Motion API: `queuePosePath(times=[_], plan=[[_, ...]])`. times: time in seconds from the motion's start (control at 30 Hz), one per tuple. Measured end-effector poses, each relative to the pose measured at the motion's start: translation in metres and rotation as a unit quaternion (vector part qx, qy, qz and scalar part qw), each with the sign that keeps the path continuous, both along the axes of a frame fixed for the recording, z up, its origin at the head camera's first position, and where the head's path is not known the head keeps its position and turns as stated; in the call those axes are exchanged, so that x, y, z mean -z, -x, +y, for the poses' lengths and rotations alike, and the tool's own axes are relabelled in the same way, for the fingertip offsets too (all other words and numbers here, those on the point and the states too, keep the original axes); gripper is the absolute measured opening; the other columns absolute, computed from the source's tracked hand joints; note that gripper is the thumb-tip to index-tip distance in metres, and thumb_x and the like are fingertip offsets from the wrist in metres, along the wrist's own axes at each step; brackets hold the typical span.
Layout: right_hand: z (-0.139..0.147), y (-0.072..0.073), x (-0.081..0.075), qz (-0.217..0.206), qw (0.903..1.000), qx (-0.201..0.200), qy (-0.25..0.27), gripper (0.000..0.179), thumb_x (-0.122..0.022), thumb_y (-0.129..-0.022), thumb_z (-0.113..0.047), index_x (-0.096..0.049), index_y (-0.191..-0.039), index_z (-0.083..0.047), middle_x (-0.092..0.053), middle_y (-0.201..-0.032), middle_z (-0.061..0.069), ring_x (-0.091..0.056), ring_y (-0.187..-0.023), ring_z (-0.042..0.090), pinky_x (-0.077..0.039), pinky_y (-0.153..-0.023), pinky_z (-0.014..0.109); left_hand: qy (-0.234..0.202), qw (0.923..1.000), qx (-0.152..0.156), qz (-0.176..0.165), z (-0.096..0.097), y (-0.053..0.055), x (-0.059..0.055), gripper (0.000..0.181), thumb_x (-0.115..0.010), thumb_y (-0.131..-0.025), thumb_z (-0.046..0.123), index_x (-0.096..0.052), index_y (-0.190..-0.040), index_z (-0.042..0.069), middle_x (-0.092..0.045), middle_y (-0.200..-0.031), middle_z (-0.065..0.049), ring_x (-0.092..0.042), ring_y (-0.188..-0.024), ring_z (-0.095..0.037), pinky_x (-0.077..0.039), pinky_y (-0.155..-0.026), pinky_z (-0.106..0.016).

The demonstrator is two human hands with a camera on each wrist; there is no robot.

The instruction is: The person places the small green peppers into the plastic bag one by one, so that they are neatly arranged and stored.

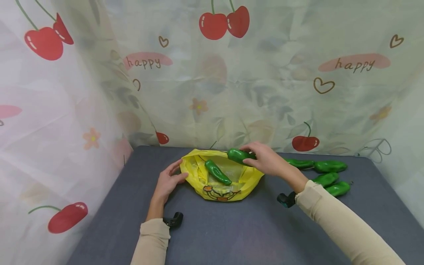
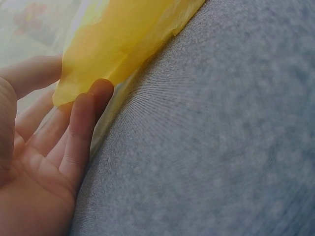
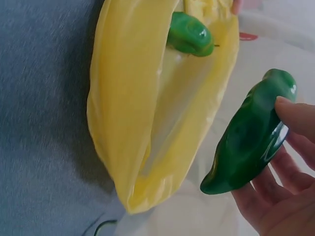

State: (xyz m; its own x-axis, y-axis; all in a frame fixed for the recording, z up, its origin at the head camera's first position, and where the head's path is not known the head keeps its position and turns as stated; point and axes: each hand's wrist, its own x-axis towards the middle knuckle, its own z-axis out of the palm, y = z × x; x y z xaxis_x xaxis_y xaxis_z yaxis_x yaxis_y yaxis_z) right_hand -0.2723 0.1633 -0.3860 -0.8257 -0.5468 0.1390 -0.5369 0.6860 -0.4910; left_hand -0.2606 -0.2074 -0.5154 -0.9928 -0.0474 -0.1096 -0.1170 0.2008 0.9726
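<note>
My right hand [image 1: 266, 160] grips a glossy green pepper [image 3: 248, 132] above the right part of the bag's mouth. The yellow plastic bag [image 1: 195, 184] lies with its mouth wide, and a printed design marks its front. Inside it, one green pepper [image 1: 218, 172] rests against the wall. On the bag's left side, my left hand [image 1: 167, 182] holds the rim between thumb and fingers. The left wrist view shows the bag's corner among those fingers [image 2: 81, 118], with part of the fingers behind the plastic.
Several more green peppers [image 1: 330, 166] lie at the right on the dark grey table [image 1: 228, 232], partly behind my right forearm. Behind the table hangs a patterned cloth [image 1: 238, 110] with cherries, and another cloth side stands at the left.
</note>
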Motion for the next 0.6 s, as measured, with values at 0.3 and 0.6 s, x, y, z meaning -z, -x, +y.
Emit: queuePosePath(times=[0.3, 0.6], plan=[[-0.015, 0.003, -0.001, -0.031, 0.9993, -0.019, 0.011, 0.039, -0.071, -0.097, -0.022, -0.065, -0.134, -0.011, -0.069, -0.128, 0.008, -0.066, -0.112, 0.024, -0.056, -0.097, 0.046, 0.001, 1.0000, 0.004, 0.004, 0.000, 0.001, 0.001, 0.069, -0.081, -0.088, 0.031, -0.051, -0.150, 0.029, -0.047, -0.159, -0.008, -0.073, -0.098, -0.013, -0.061, -0.087, -0.027], [-0.034, 0.003, 0.002, -0.066, 0.9974, -0.030, 0.001, 0.039, -0.070, -0.098, -0.021, -0.064, -0.135, -0.010, -0.066, -0.134, 0.010, -0.067, -0.112, 0.025, -0.058, -0.093, 0.041, -0.003, 1.0000, -0.002, -0.002, 0.001, 0.001, 0.000, 0.068, -0.082, -0.088, 0.030, -0.052, -0.149, 0.030, -0.048, -0.158, -0.007, -0.073, -0.099, -0.014, -0.062, -0.087, -0.028]])
